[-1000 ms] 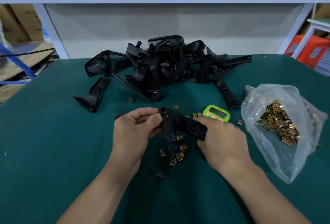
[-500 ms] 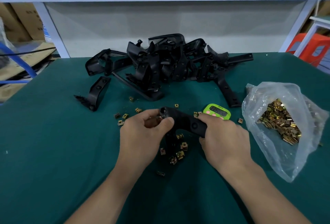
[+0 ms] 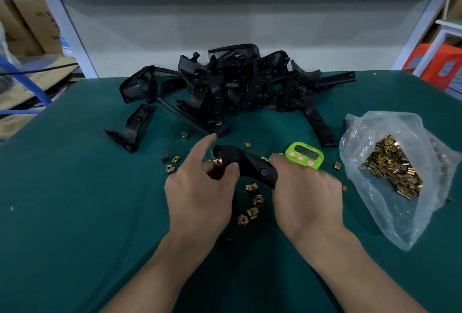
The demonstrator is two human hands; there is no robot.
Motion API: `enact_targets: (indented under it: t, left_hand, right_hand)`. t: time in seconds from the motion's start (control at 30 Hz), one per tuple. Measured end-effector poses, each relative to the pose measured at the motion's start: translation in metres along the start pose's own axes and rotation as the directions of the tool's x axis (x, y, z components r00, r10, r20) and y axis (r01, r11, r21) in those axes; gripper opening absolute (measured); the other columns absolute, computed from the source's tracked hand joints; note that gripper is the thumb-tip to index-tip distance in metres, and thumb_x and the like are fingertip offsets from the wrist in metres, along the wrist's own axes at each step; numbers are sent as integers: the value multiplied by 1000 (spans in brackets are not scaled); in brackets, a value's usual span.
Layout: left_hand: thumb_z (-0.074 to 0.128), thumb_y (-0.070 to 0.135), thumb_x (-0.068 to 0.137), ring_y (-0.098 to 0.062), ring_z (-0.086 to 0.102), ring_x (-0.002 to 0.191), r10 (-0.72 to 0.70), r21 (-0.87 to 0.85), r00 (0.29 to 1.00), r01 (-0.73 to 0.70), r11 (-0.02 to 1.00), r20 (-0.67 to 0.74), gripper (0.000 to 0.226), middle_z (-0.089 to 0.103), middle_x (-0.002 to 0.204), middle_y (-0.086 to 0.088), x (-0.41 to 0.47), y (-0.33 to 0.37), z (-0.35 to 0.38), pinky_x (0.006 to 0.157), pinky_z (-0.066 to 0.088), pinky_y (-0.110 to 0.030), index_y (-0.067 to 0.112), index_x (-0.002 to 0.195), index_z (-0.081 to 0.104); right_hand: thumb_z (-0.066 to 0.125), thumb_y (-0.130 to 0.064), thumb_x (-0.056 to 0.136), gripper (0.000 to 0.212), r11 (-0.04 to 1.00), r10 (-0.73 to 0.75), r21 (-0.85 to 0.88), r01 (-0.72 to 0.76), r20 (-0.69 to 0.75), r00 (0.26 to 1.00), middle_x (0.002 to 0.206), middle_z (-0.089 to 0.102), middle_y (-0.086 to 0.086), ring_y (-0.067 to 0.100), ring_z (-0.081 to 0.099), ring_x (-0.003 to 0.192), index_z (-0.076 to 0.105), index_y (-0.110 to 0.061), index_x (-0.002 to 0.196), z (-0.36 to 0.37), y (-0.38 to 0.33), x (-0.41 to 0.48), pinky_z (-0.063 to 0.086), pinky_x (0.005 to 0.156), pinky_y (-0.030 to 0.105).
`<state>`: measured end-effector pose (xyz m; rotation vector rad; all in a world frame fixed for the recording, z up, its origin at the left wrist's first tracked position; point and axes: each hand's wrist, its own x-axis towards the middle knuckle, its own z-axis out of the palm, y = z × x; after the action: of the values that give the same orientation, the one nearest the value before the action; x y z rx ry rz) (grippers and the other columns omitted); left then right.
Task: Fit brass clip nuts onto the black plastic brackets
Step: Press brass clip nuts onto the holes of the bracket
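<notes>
Both hands hold one black plastic bracket (image 3: 246,164) just above the green table. My right hand (image 3: 306,189) grips its right end. My left hand (image 3: 200,187) is at its left end, thumb and middle finger pinching a brass clip nut (image 3: 218,162) against the bracket's edge, index finger stretched forward. Loose brass clip nuts (image 3: 252,209) lie scattered under and around my hands. A pile of black brackets (image 3: 232,85) sits at the back of the table.
A clear plastic bag (image 3: 397,162) full of clip nuts lies at the right. A small green timer (image 3: 304,156) sits just beyond my right hand. A single bracket (image 3: 136,125) lies left of the pile. White shelf posts and cardboard boxes stand behind the table.
My left hand slid along the bracket's left end and now presses a clip nut on its edge, index finger lifted. The bracket has tilted flatter. The right hand has kept its grip.
</notes>
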<state>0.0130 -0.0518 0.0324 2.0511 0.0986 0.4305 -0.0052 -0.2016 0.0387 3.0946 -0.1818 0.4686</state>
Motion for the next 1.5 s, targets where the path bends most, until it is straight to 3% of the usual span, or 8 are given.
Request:
enact_targets:
  t: [0.3, 0.43, 0.6, 0.77, 0.93, 1.1, 1.33, 1.5]
  left_hand:
    - [73, 37, 87, 6, 63, 72, 225, 99, 972, -218, 971, -72, 55, 69, 74, 25, 2, -1, -2, 78, 48, -13, 56, 133, 49]
    - [70, 40, 91, 22, 58, 84, 240, 4, 971, -240, 971, 0, 51, 64, 83, 44, 6, -10, -2, 79, 36, 4, 51, 137, 50]
    - [68, 32, 91, -3, 67, 63, 22, -186, 981, 15, 982, 194, 15, 74, 71, 9, 29, -18, -16, 67, 57, -26, 40, 82, 77]
    - [80, 31, 80, -1, 58, 51, 69, 76, 756, -156, 985, 651, 10, 68, 58, 12, 32, -24, -24, 55, 47, -17, 41, 77, 78]
    - [86, 44, 64, 1, 48, 49, 28, 169, 595, -273, 947, 803, 26, 57, 54, 14, 29, -20, -20, 53, 41, -18, 50, 86, 75]
    - [88, 39, 68, 0, 51, 51, 45, 184, 630, -294, 938, 776, 16, 58, 55, 15, 25, -20, -20, 51, 39, -13, 44, 77, 76]
    - [91, 36, 70, 5, 63, 62, 37, 139, 886, -114, 984, 463, 13, 68, 65, 23, 22, -21, -13, 55, 46, -10, 38, 70, 78]
    - [90, 41, 70, 9, 61, 63, -47, 252, 910, -65, 965, 413, 19, 63, 61, 32, 21, -22, -10, 53, 43, -13, 39, 63, 72]
  right_hand:
    - [71, -14, 76, 41, 996, -30, 79, 32, -18, 999, 56, 46, -8, 22, 44, 52, 40, -35, 93, 14, 1, -1, 12, 45, 26]
    - [67, -26, 83, 28, 969, -4, 246, -7, 45, 999, 72, 63, -7, 28, 65, 72, 46, -35, 100, 19, 2, -1, 33, 55, 32]
    - [72, -31, 82, 24, 955, 103, 278, -107, 29, 994, 66, 42, -9, 34, 65, 78, 59, -34, 102, 18, 21, 6, 35, 63, 32]
    - [72, -29, 82, 25, 940, 149, 299, -163, 70, 986, 72, 49, -5, 36, 65, 83, 61, -34, 105, 22, 31, 12, 40, 66, 34]
    - [71, -30, 82, 32, 917, 202, 332, -219, 85, 976, 70, 43, -4, 33, 53, 75, 64, -34, 113, 28, 31, 14, 40, 70, 36]
    - [69, -30, 82, 25, 896, 216, 372, -243, 111, 970, 74, 54, -3, 30, 48, 73, 65, -34, 106, 31, 32, 16, 43, 68, 36]
    - [70, -26, 77, 20, 837, 173, 509, -200, 102, 980, 64, 57, -10, 21, 54, 63, 53, -34, 72, 28, 30, 12, 33, 51, 29]
    - [68, -21, 75, 13, 756, 60, 641, -130, 129, 990, 62, 57, -9, 15, 58, 63, 62, -30, 83, 30, 21, 9, 46, 53, 32]
